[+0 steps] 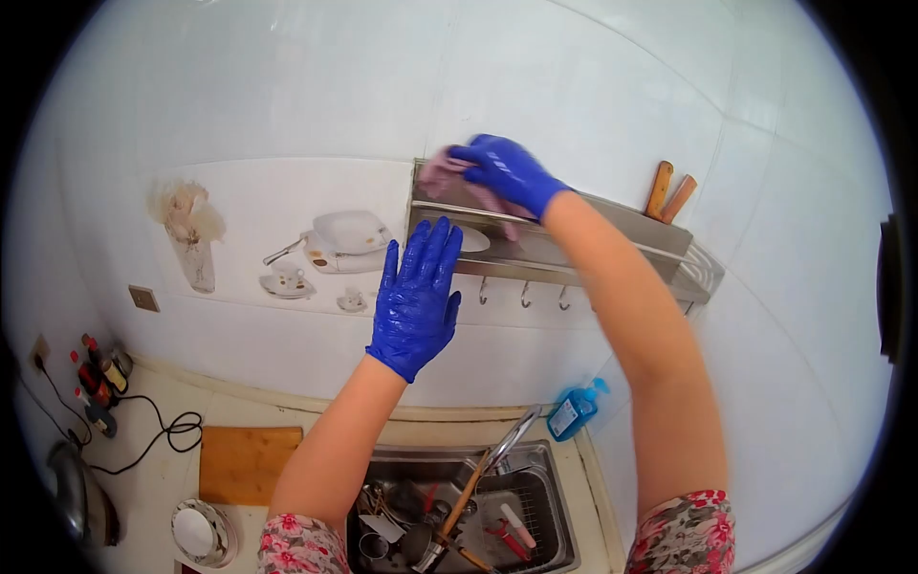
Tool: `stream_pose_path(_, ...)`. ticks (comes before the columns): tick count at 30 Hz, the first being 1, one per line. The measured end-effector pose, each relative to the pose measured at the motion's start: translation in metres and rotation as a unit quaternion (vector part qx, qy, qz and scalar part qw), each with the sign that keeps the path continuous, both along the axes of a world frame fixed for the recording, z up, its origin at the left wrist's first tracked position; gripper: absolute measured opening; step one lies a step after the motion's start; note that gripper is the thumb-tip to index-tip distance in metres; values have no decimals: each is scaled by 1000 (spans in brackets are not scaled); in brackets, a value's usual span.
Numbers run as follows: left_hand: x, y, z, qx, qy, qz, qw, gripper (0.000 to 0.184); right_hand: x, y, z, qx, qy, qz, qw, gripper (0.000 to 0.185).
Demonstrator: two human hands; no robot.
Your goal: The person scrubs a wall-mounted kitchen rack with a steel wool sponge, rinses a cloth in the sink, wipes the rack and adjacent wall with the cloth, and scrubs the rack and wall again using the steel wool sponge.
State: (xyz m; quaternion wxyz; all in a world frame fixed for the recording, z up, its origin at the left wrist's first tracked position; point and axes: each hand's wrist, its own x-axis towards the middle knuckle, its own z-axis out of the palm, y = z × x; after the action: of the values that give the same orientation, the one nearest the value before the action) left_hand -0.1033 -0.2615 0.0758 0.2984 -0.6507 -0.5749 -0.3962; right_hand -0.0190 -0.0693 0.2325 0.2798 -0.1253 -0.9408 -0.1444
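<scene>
Both hands wear blue gloves. My right hand (507,172) is closed on a pink cloth (446,175) at the upper left part of a metal wall rack (612,218); part of the cloth hangs down over the rack's rail. Lower and to the left, my left hand (415,301) is raised with its fingers stretched out, its back toward me, near the rack's left end. It holds nothing. Whether its palm touches the rack or wall is hidden. A white dish (473,239) shows in the rack beside my left fingertips.
Two wooden-handled knives (660,189) stand at the rack's right; hooks (525,295) hang beneath. Below are a sink (564,507) with utensils, a blue soap bottle (573,412), a cutting board (244,464), stacked bowls (198,531), bottles (94,383) and a black cord (172,429).
</scene>
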Motion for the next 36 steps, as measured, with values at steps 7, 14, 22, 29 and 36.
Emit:
stream_pose_path(7,3,-5,3,-14,15,42,999,78,-35,0,2,-58,-49,23,997,28)
stream_pose_path(14,1,-6,2,-1,1,2,1000,76,108,33,19,117,19,-103,988,21)
stream_pose_path(22,6,-4,2,15,-17,-9,1000,77,71,50,32,110,313,-132,934,11)
stream_pose_path(29,7,-4,2,2,-1,21,1000,76,-63,-22,25,106,54,-18,993,20)
stream_pose_path(36,8,-6,4,2,-11,12,1000,73,42,16,17,-88,61,-58,993,27)
